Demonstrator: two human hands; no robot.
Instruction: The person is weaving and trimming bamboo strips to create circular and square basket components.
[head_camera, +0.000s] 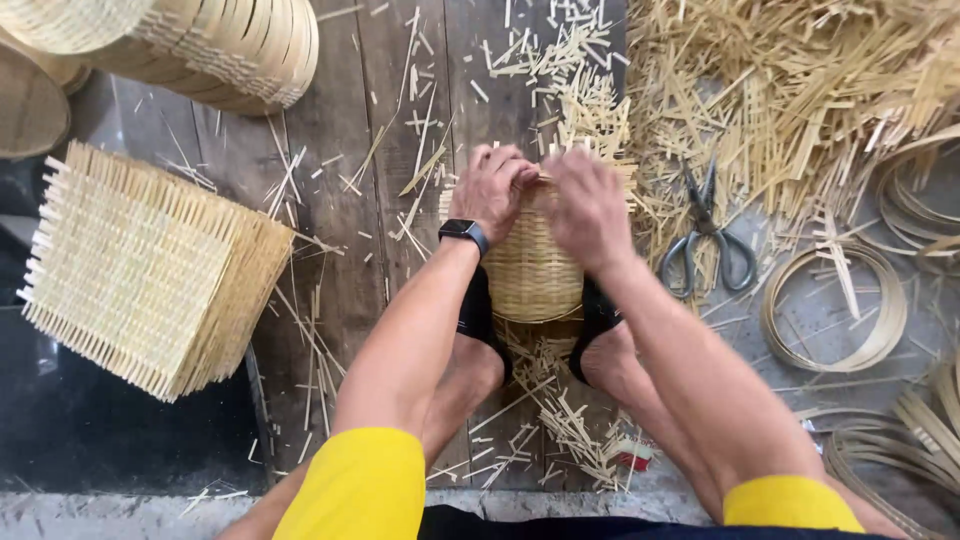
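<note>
We have the small woven bamboo basket (530, 270) clamped between our feet on the plank floor, and both hands work its top edge. Our left hand (490, 188) pinches a strip at the rim, fingers curled tight; our right hand (590, 205) presses down beside it, blurred. It looks like rim finishing. Next likely calls for tucking strips snugly, scissors (706, 235) lying near.

Your left hand (492, 188) and right hand (588, 205) grip the rim of the small woven bamboo basket (530, 275) braced between your feet, scissors (706, 235) just beside.
</note>
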